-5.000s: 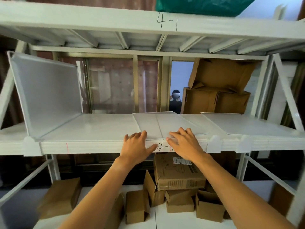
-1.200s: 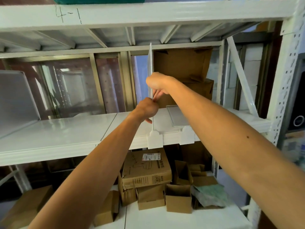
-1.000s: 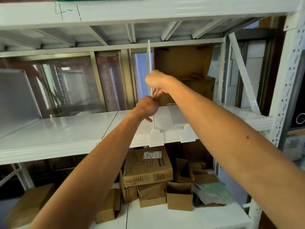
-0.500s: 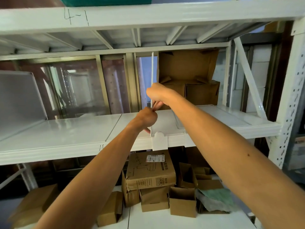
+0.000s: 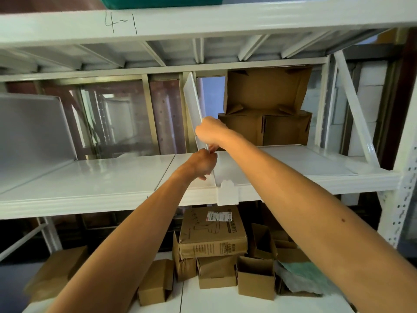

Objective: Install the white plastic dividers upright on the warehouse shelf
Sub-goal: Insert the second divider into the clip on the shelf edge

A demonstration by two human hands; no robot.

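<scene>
From my head camera, I had both hands up at the middle of the shelf. My right hand was closed around the front edge of the white divider, gripping it partway up. My left hand sat just below, fingers pinched on the same edge near its bottom. The divider stood on the shelf but leaned, its top tilted toward the left, its foot close to the white clip on the shelf's front lip. Another divider stood at the far left, also slanted. Brown cardboard boxes were stacked at the back right of the shelf, and more boxes lay on the floor beneath.
</scene>
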